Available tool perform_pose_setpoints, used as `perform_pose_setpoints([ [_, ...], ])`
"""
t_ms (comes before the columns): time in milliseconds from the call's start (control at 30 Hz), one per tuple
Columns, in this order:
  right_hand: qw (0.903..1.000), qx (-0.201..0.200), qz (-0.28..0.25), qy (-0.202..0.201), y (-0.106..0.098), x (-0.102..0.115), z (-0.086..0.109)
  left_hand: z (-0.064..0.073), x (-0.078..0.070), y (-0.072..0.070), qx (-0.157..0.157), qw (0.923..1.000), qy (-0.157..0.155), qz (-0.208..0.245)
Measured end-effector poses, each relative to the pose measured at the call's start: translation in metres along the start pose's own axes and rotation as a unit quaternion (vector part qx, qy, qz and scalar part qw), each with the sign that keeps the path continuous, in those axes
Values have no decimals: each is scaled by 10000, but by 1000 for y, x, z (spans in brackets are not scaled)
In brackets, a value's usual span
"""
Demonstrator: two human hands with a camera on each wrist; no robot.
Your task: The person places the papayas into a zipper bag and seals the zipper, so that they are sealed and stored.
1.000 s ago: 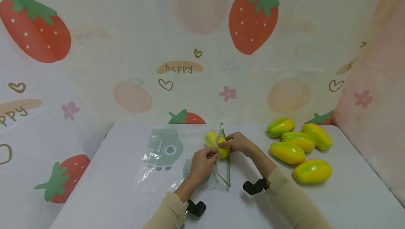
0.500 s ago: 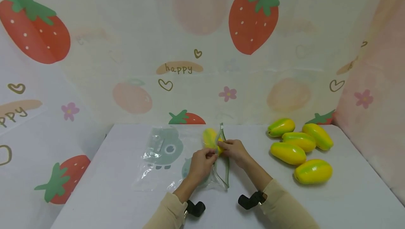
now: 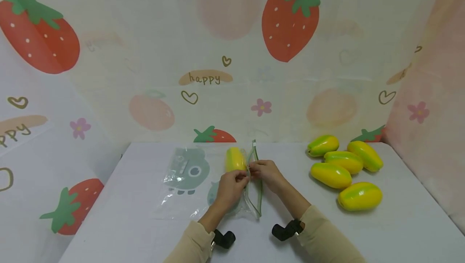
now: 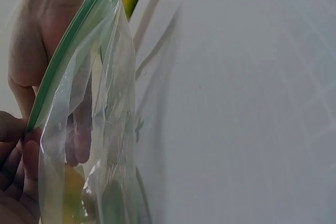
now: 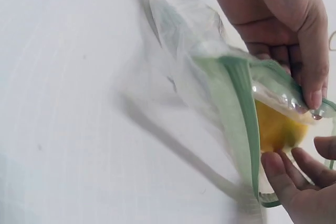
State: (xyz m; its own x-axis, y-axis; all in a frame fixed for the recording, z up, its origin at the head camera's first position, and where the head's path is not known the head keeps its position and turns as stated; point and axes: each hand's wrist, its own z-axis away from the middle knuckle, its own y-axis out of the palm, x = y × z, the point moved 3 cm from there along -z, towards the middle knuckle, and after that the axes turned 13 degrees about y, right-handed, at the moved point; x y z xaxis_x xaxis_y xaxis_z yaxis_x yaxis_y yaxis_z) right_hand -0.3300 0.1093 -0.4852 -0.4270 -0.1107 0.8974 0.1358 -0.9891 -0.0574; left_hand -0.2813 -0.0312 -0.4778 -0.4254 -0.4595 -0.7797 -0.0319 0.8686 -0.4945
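A clear zip bag (image 3: 181, 198) with a green cartoon print lies flat, its green-edged mouth (image 3: 259, 194) gaping toward the right. Inside, just past the mouth, is a yellow-green papaya (image 3: 235, 159). My left hand (image 3: 229, 187) pinches the upper layer of the bag at the rim, as the right wrist view also shows. My right hand (image 3: 269, 174) is at the opening, its fingers (image 5: 275, 169) reaching in beside the papaya's near end (image 5: 281, 127). Through the plastic in the left wrist view, those fingers look extended, close to the fruit.
Several more papayas (image 3: 330, 175) lie loose on the right side of the white table (image 3: 120, 230). A strawberry-patterned cloth backdrop (image 3: 152, 45) stands behind and at both sides. Each wrist carries a black camera mount (image 3: 287, 230).
The papaya has slid left, deeper into the bag. My right hand went left to the mouth with it, its fingers no longer around the fruit. The left hand kept its pinch.
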Motion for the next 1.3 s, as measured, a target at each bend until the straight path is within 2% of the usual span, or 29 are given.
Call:
perform_pose_setpoints([
  [167,9994,124,323,22,-2,3,4,1,1,0,-54,9996,-156,240],
  [400,9966,-164,806,20,-14,12,7,2,7,2,-250,9949,-631,746],
  [667,9884,-312,1477,-191,-35,20,12,3,3,6,-579,9793,-1319,1421],
  [800,9813,-306,1863,-372,-46,25,17,3,1,7,-652,9733,-1454,1654],
  [1033,9594,-458,2720,-583,-68,33,25,4,0,6,-657,9655,-1622,1931],
  [1233,9236,-697,3614,-1068,-83,42,34,4,-1,4,-665,9615,-1718,2039],
  [1300,9148,-760,3780,-1198,-88,45,37,4,0,4,-675,9605,-1747,2058],
])
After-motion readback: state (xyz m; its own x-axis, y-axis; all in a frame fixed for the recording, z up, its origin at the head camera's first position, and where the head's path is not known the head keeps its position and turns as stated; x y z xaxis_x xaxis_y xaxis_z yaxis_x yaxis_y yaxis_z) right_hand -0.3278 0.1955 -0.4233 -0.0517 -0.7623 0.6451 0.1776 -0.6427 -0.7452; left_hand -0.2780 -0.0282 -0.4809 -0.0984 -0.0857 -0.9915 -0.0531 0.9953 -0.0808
